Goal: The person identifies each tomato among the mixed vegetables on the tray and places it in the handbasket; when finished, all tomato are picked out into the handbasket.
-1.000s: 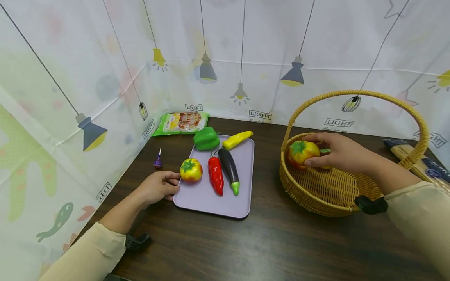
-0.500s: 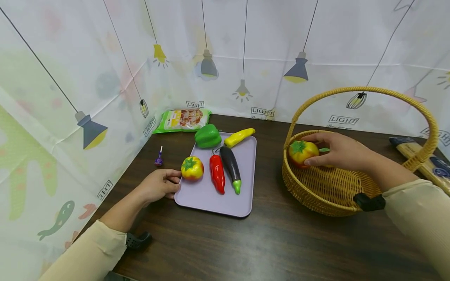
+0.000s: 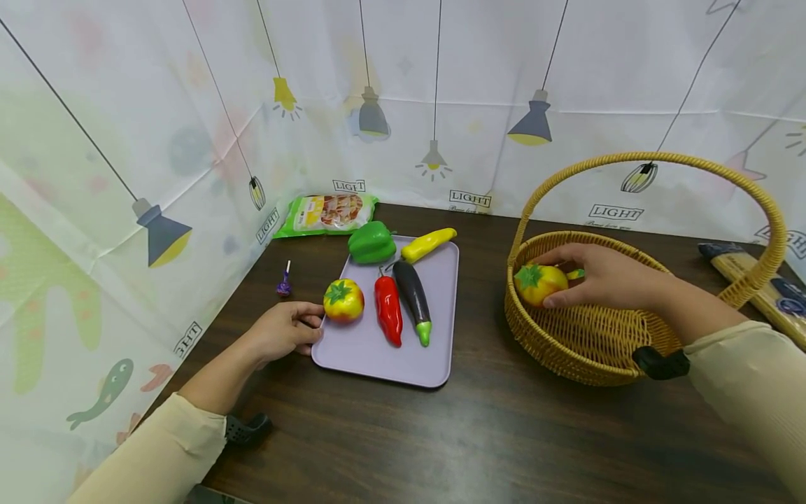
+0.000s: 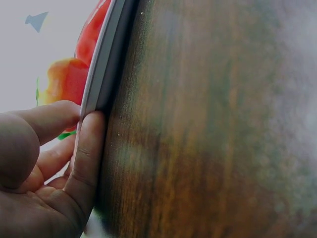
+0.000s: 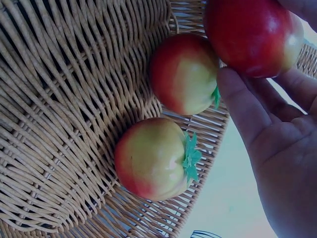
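Left grip point(image 3: 286, 334) pinching tray point(image 3: 378, 364), right grip point(image 3: 607, 276) grasping tomato point(image 5: 250, 37) in basket point(image 3: 560, 364), handle point(image 3: 655, 156) arching above, bag point(image 3: 330, 214) and lollipop point(image 3: 284, 287) lying nearby

- An indoor corner that looks staged; home, studio or lab, I cannot tell.
- Creased white cloth point(image 3: 481, 63), printed with lamps point(image 3: 532, 122) and "LIGHT", screens the back and left.
- The surface point(image 3: 510, 420) is dark wood-grain.
- A glossy red chili point(image 3: 388, 311) and eggplant point(image 3: 412, 294) on a lilac tray point(image 3: 384, 366) look like plastic props.
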Tool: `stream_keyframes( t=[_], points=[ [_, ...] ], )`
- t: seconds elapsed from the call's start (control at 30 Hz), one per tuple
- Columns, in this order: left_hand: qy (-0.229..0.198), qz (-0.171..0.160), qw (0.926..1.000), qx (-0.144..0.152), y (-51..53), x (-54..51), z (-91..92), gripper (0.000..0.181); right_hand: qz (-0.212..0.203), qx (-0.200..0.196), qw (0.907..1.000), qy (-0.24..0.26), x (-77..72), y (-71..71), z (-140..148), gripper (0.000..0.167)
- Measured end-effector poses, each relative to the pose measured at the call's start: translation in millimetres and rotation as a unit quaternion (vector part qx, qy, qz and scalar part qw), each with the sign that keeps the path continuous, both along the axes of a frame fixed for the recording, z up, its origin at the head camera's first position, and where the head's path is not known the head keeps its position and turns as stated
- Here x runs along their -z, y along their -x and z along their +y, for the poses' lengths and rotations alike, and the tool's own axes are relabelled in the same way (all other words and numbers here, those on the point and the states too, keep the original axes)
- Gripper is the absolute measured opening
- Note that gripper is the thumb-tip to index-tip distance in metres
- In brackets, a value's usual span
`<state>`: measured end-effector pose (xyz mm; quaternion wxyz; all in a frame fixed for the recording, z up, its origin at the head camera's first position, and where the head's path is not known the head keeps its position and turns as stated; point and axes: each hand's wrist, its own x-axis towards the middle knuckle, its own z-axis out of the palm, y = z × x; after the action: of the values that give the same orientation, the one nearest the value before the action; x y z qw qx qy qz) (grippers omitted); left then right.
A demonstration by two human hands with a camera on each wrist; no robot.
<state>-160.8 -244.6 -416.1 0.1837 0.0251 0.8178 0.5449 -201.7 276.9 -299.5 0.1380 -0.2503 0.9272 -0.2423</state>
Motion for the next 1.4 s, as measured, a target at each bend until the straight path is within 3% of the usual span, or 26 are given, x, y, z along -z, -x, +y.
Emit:
stream_keyframes(
  t=[0.6, 1.03, 1.4],
  points=[
    [0.0, -0.004, 1.0, -0.005, -1.8, -2.5, 0.6, 0.051, -0.003, -0.013, 0.9994, -0.033, 12.0, 3.1, -3.4, 0.077],
    [-0.001, -0.003, 1.0, -0.004, -2.5, -4.2, 1.0, 0.052, -0.006, -0.026, 0.9965, -0.079, 13.1, 6.5, -3.4, 0.076],
    [0.001, -0.002, 1.0, -0.003, -2.6, -2.6, 1.0, 0.053, -0.016, -0.024, 0.9959, -0.085, 11.1, 6.4, -3.9, 0.075]
  ],
)
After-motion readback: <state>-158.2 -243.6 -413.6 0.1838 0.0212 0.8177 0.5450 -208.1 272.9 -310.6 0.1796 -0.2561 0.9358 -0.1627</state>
